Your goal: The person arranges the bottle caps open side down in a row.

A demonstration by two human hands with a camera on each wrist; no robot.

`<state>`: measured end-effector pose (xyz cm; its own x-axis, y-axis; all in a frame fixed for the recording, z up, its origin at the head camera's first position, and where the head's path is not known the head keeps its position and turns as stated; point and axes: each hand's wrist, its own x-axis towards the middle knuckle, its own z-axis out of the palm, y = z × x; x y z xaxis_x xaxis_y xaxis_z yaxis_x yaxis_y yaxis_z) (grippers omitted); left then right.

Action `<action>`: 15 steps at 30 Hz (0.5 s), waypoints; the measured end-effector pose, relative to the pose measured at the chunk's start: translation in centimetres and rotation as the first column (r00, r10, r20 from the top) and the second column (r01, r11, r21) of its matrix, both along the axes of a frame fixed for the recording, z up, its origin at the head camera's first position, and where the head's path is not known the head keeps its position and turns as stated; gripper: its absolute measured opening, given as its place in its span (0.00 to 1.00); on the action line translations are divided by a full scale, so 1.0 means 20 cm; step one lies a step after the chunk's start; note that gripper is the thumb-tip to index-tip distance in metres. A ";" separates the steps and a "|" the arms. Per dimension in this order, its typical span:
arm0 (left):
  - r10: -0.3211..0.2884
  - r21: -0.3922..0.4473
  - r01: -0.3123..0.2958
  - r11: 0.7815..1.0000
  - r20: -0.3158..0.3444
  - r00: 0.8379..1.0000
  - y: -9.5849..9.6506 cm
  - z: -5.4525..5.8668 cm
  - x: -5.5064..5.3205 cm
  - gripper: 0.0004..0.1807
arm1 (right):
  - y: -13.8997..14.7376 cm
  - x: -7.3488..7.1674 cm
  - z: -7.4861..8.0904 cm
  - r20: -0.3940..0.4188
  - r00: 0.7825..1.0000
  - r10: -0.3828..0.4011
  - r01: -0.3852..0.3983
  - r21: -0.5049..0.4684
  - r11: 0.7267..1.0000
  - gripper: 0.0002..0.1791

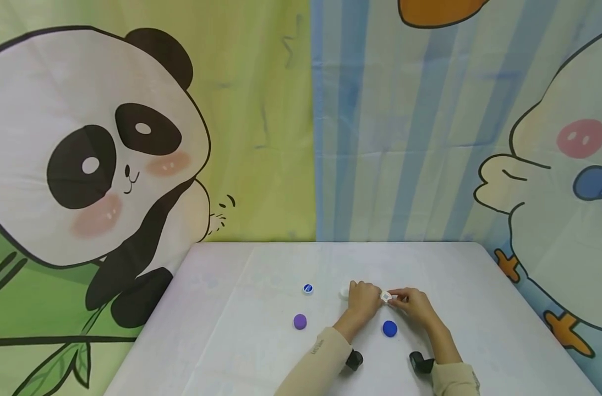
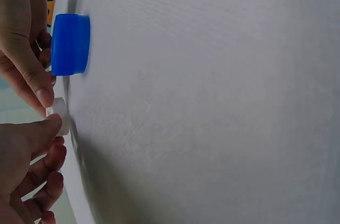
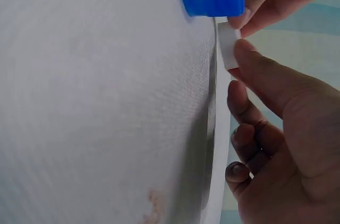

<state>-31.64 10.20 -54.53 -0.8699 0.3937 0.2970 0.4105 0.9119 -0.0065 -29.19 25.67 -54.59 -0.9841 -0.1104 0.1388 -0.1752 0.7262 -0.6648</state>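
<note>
Between both hands is a small white bottle cap (image 1: 386, 297), held on edge above the table in the wrist views. My left hand (image 1: 364, 301) pinches one side of it with thumb and fingertips. The thumb and index finger of my right hand (image 1: 414, 305) pinch the opposite side, its other fingers loosely curled. Nearer the body, a blue bottle cap (image 1: 389, 329) lies on the table; it looms large as a ribbed blue cap (image 2: 70, 44) in the left wrist view. A pale, whitish piece (image 1: 344, 293) is partly hidden behind the left hand.
To the left on the white table (image 1: 231, 341) lie a purple cap (image 1: 300, 322) and, farther back, a white cap with a blue mark (image 1: 308, 289). Dark wrist cameras sit on both forearms. A printed curtain (image 1: 261, 165) hangs behind the table's far edge.
</note>
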 end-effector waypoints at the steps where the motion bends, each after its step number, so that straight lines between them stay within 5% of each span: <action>1: 0.000 -0.006 0.000 1.000 0.002 1.000 0.00 0.00 0.00 0.10 | 0.00 0.00 0.00 0.005 1.000 -0.006 0.006 0.004 1.000 0.15; 15: 0.019 -0.047 -0.018 0.999 0.023 1.000 -0.02 -0.01 0.01 0.15 | -0.01 0.01 -0.01 0.020 1.000 -0.013 0.012 0.048 0.999 0.15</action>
